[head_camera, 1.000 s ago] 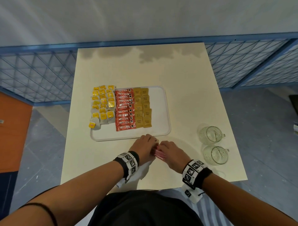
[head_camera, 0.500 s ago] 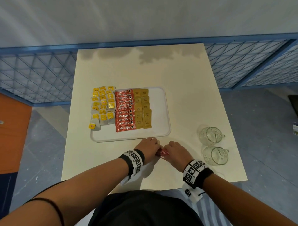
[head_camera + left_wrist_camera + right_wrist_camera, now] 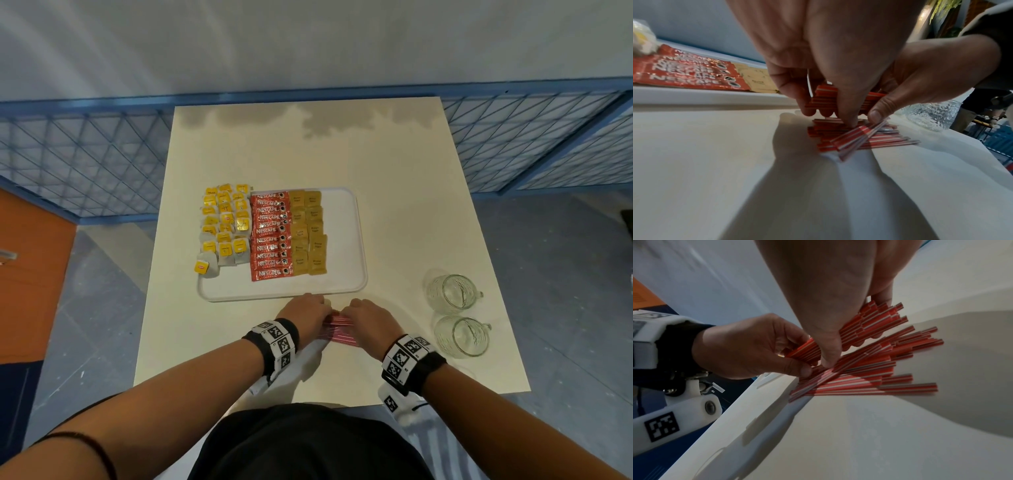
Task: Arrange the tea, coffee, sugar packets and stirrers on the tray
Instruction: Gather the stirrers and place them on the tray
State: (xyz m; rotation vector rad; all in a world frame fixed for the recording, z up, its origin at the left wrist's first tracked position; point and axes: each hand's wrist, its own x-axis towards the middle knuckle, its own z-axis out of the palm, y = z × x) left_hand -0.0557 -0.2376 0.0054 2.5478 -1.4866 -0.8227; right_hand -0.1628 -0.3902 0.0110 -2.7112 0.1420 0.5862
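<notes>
Red-and-white striped stirrers lie in a pile on the cream table, just in front of the white tray. My left hand and right hand each grip one end of a bunch of stirrers held just above the loose stirrers. On the tray, yellow-tagged tea bags sit at the left, red coffee sachets in the middle and brown sugar packets beside them. The tray's right part is bare.
Two glass cups stand on the table to the right of my hands. One tea bag hangs over the tray's left rim. Blue mesh fencing runs behind the table.
Both hands have stayed over the stirrer pile, shifting only slightly against each other. Nothing on the tray has moved.
</notes>
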